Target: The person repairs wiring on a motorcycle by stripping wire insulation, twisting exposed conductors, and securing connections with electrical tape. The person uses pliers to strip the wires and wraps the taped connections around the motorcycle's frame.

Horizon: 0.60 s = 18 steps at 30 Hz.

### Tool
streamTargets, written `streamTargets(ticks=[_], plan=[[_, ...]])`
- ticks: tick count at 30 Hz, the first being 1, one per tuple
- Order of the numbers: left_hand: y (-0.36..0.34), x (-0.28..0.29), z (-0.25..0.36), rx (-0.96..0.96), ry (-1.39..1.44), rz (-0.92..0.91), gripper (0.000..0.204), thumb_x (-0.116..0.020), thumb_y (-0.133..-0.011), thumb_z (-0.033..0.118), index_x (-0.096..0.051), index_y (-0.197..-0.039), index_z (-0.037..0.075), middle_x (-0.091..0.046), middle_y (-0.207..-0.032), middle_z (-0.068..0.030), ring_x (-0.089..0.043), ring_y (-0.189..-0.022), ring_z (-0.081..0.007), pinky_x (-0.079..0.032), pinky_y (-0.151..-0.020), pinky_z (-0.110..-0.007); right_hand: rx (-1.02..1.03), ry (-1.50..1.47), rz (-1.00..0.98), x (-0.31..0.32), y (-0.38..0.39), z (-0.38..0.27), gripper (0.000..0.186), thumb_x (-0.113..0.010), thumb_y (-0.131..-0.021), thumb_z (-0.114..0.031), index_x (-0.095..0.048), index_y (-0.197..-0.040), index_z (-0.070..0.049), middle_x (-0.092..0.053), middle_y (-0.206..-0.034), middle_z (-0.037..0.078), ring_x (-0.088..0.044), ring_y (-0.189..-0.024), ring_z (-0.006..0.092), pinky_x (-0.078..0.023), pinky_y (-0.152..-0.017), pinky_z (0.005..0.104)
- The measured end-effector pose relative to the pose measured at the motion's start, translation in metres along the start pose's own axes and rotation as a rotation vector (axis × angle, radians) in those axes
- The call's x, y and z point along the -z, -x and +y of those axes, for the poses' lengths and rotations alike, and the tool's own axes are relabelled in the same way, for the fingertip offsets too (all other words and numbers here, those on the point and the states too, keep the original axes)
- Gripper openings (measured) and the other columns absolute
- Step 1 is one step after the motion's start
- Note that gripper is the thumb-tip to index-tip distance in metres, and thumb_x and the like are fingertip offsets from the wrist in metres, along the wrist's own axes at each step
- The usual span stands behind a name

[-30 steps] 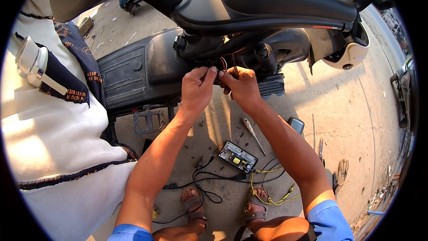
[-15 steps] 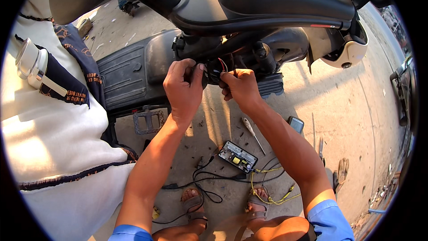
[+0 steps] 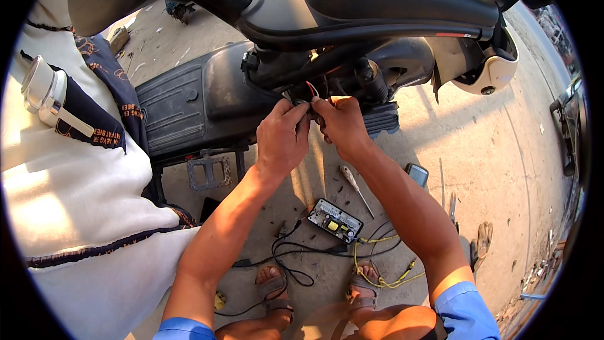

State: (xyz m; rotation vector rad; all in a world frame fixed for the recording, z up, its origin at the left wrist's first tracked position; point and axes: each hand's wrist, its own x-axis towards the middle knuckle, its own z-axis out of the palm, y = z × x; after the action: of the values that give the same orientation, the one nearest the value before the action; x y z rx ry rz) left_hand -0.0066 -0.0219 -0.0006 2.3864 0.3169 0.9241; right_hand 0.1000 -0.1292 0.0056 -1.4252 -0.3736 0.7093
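Observation:
My left hand (image 3: 283, 135) and my right hand (image 3: 340, 123) meet beneath the front of a black electric scooter (image 3: 371, 0), both with fingers closed on a small bunch of wires (image 3: 311, 90), among them red and white ones. What exactly sits between the fingertips is too small to make out. The ridged black footboard (image 3: 170, 107) lies to their left. On the ground below are an opened circuit board in a case (image 3: 335, 220), a pale-handled screwdriver (image 3: 355, 186), a meter-like device (image 3: 416, 175), and black and yellow cables (image 3: 390, 283).
A white cloth (image 3: 82, 201) with dark printed trim drapes at the left, a white cup-like object (image 3: 47, 91) on it. A white helmet (image 3: 494, 75) hangs at upper right. Pliers (image 3: 453, 208) and gloves (image 3: 481, 242) lie on the concrete at right, near my sandalled feet (image 3: 274, 283).
My left hand moved left and up half a second ago, then came back right and lower, beside my right hand at the wires. My right hand has shifted only slightly.

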Motion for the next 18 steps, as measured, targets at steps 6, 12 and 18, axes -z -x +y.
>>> streamTargets(ticks=[6,12,18], plan=[[-0.006,0.003,-0.010,0.023,0.089,0.012,0.016,-0.068,-0.090,0.008,-0.072,-0.105,0.004,-0.064,-0.087,-0.0136,-0.065,-0.078,-0.0372,-0.051,-0.067,-0.043,0.083,0.067,-0.007,0.004,-0.002,-0.005,0.023,-0.062,-0.098,-0.017,-0.064,-0.081,-0.001,-0.054,-0.062,-0.001,-0.043,-0.048,0.0056,-0.032,-0.043,0.0261],[-0.011,0.005,-0.018,0.069,0.278,-0.017,0.013,-0.065,-0.095,0.005,-0.070,-0.105,-0.001,-0.065,-0.086,-0.0108,-0.062,-0.076,-0.0225,-0.049,-0.068,-0.034,0.114,-0.009,-0.191,0.004,0.001,-0.001,0.022,-0.065,-0.094,-0.011,-0.069,-0.113,-0.001,-0.064,-0.073,0.002,-0.048,-0.052,0.0037,-0.036,-0.046,0.0228],[-0.016,0.008,-0.019,0.074,0.288,-0.037,0.013,-0.064,-0.097,0.005,-0.070,-0.105,-0.003,-0.065,-0.085,-0.0067,-0.057,-0.072,-0.0119,-0.047,-0.067,-0.029,0.265,0.297,-0.066,0.001,-0.003,0.007,0.019,-0.069,-0.086,-0.016,-0.074,-0.094,0.001,-0.070,-0.071,0.005,-0.060,-0.060,0.0088,-0.047,-0.055,0.0279]])
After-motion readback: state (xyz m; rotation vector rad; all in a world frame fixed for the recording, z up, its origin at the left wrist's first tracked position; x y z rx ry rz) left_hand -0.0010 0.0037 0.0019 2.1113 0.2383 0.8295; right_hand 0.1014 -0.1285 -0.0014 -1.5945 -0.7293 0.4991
